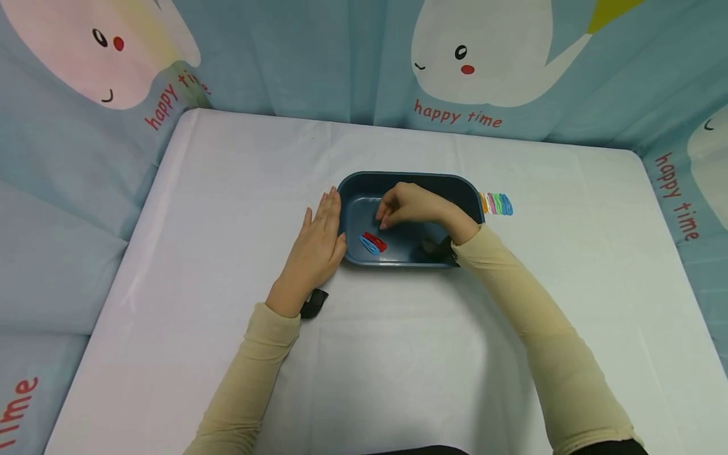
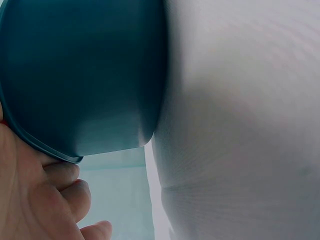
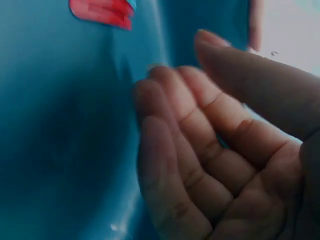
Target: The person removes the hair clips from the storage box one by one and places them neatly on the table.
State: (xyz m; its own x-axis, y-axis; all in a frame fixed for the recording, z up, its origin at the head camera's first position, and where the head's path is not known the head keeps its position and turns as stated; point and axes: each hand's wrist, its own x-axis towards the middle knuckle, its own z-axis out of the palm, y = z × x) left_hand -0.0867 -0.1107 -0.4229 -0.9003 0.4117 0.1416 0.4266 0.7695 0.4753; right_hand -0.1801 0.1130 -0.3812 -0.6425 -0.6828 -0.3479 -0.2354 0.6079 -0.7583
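We see the left hand (image 1: 311, 256), fingers straight, against the left end of a blue bin (image 1: 354, 215); blue and red clips (image 1: 376, 241) inside; just beyond them the right hand (image 1: 415, 205), loosely curled, visibly empty; a row of clips (image 1: 496, 203) outside, right; then curtain (image 1: 318, 63).

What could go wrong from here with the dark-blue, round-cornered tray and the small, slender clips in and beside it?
First, the right hand, over the dark-blue, round-cornered tray, might brush the slender red and light-blue clips and scatter them. Second, the left hand rests against the tray's left end; a rightward push could shift it into the row of slender multicoloured clips beside its right end.
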